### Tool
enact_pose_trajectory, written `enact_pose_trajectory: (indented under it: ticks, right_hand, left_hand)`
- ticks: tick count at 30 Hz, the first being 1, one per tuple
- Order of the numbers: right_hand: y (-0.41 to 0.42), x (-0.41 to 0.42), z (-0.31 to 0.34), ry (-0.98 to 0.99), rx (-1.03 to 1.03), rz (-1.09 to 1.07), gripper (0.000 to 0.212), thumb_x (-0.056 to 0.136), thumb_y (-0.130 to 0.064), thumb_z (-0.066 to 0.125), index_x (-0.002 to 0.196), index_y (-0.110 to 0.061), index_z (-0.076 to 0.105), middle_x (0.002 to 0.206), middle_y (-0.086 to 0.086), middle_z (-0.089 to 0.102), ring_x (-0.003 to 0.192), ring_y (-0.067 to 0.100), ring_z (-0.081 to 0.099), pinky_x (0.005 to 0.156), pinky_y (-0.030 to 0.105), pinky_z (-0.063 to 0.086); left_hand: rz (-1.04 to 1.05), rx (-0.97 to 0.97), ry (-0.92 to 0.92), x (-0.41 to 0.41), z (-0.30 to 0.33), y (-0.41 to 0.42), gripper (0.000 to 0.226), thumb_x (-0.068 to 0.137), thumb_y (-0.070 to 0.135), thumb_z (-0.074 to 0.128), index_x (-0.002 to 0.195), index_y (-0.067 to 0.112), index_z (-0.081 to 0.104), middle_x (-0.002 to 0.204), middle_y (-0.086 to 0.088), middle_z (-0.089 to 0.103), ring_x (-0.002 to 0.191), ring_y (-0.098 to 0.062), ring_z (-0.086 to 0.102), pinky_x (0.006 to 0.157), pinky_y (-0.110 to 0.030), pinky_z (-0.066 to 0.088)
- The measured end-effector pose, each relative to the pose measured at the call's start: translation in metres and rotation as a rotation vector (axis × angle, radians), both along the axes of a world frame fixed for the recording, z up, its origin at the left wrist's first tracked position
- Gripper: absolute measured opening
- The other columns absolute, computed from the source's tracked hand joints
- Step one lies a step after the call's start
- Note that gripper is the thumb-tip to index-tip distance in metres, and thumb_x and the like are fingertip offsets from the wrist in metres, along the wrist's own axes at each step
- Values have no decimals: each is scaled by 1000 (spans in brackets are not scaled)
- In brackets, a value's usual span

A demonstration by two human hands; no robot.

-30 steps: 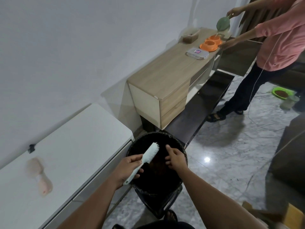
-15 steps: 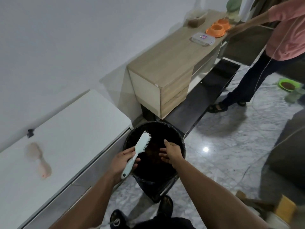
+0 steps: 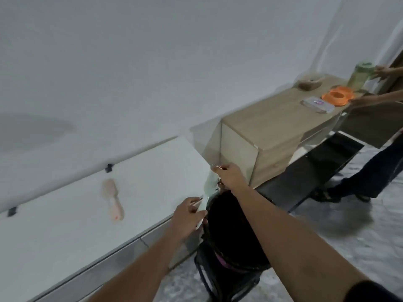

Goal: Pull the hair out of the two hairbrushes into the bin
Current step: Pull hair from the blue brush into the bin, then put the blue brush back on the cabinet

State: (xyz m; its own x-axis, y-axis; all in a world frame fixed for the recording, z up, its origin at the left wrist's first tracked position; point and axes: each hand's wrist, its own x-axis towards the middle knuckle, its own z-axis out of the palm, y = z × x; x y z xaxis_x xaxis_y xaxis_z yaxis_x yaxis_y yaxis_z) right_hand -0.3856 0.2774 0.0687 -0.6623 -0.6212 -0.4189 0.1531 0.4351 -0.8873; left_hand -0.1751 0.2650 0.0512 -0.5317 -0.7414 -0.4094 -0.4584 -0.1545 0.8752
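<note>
My left hand (image 3: 185, 216) grips the handle of a pale mint hairbrush (image 3: 209, 184) held upright over the left rim of the black bin (image 3: 237, 243). My right hand (image 3: 229, 176) covers the brush head, fingers curled on the bristles; whether it holds hair is lost in blur. A pink hairbrush (image 3: 113, 200) lies alone on the white cabinet top (image 3: 65, 214), left of both hands.
A wooden cabinet (image 3: 268, 138) stands behind the bin with two orange bowls (image 3: 337, 95), a flat clear box (image 3: 316, 104) and a brown container on it. Another person (image 3: 370, 171) stands at the far right, holding a green jug (image 3: 361, 77). Marble floor lies to the right.
The view swung left and blurred. My right hand rose from inside the bin to the head of the mint brush, and my left hand lifted the brush more upright.
</note>
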Motion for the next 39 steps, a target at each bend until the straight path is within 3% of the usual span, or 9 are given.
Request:
enact_pose_trajectory:
  ticks: [4,8,14,18,20,27,32,37,39]
  right_hand:
    - [-64,69,36,11,-37,110,39,85,-32,83,112,-10,66,103,11,72,80,27,72,68,35,64]
    - [-119,148,60,36,-56,265,23,94,-27,75,112,-13,70,105,8,71,77,26,69,66,33,59]
    - [-179,254,65,46,-3,422,28,97,-23,70,122,-15,63,107,8,69,75,25,71,74,36,58]
    - [-209,312,44,30,33,473,34,96,-18,68,130,-14,63,102,8,67,78,28,68,77,40,59]
    - [-223,328,36,27,47,494,43,97,-17,67,139,-15,60,107,9,68,80,26,68,72,36,59]
    - [-289,348,-10,56,146,609,58,95,-21,68,150,-12,51,127,13,70,84,25,71,71,36,57]
    - [-333,350,-45,73,237,689,64,94,-23,70,152,-10,48,135,13,66,96,26,67,70,36,56]
    - [-357,348,-69,151,304,784,71,92,-28,71,153,-5,45,146,11,60,125,32,65,100,46,59]
    - [-359,348,-68,159,314,802,70,92,-29,72,153,-6,45,145,10,59,121,32,67,94,45,62]
  left_hand:
    - [96,-139,8,71,20,-36,31,89,16,79,118,20,67,97,-3,79,73,-28,81,72,-52,67]
    - [247,-195,39,143,32,-70,44,94,13,74,137,19,66,106,-1,73,70,-18,79,63,-33,66]
    - [294,-330,-83,236,33,-113,53,92,18,71,143,26,67,92,4,76,71,-18,65,72,-31,58]
    - [357,-328,-180,280,20,-131,52,91,21,70,143,24,67,122,-2,71,103,-23,70,79,-25,45]
    - [373,-326,-220,289,11,-140,52,91,23,69,143,22,67,129,-4,66,112,-24,67,85,-26,44]
    - [352,-291,-417,291,-20,-183,62,88,23,61,150,28,57,114,-5,65,100,-26,68,85,-39,59]
    - [361,-185,-553,275,-50,-219,66,90,26,58,154,36,50,122,3,64,113,-22,65,98,-39,43]
    - [312,-207,-663,261,-73,-244,55,90,22,53,144,26,56,116,-3,61,108,-29,66,95,-41,41]
    - [301,-226,-679,260,-79,-249,58,91,25,52,150,27,52,122,-4,60,110,-30,66,99,-42,45]
